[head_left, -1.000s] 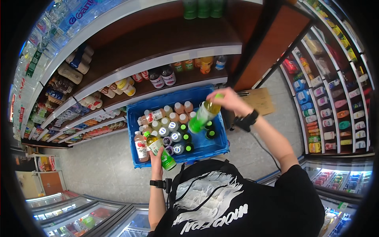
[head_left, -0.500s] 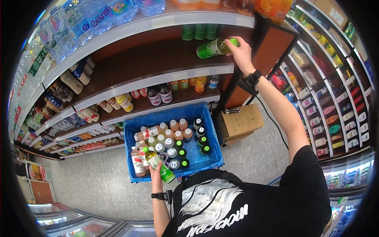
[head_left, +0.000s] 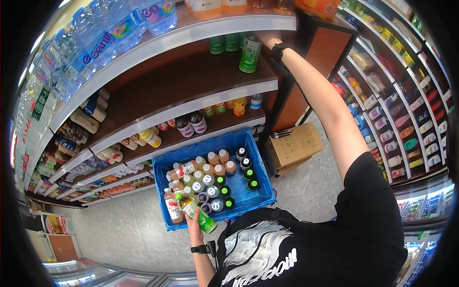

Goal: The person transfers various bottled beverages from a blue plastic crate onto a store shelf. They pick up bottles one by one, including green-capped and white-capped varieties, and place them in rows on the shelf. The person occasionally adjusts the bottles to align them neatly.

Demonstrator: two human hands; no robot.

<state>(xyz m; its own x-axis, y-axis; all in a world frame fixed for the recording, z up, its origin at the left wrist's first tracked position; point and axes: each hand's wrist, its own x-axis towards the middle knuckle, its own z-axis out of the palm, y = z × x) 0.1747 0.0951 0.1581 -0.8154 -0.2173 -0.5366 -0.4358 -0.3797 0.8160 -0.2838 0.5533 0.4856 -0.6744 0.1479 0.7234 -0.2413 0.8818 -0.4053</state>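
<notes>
My left hand (head_left: pixel 193 224) is wrapped round a green-labelled drink bottle (head_left: pixel 205 221) with a green cap, tilted over the near edge of a blue crate (head_left: pixel 168 221). My right hand (head_left: pixel 269 37) reaches under the upper shelf's front edge, at the top of another green-labelled drink bottle (head_left: pixel 249 56). That bottle stands almost upright at the right end of the brown shelf (head_left: pixel 186 79); the shelf lip hides its cap and part of my fingers. Beside it on the left are green bottles (head_left: pixel 224 44) in a row. Several bottles with white, green and dark caps fill much of the crate.
Water bottles (head_left: pixel 103 40) in packs line the top shelf. Lower down, dark-labelled bottles (head_left: pixel 190 124) and yellow ones share a shelf. A cardboard box (head_left: pixel 295 147) sits on the floor right of the crate, beneath the brown end panel (head_left: pixel 330 45). Further right rise stocked shelves (head_left: pixel 401 129).
My right hand has carried its bottle in from a sideways tilt to nearly upright on the shelf, beside the green bottles. The left hand still holds its bottle over the crate. The view has shifted slightly.
</notes>
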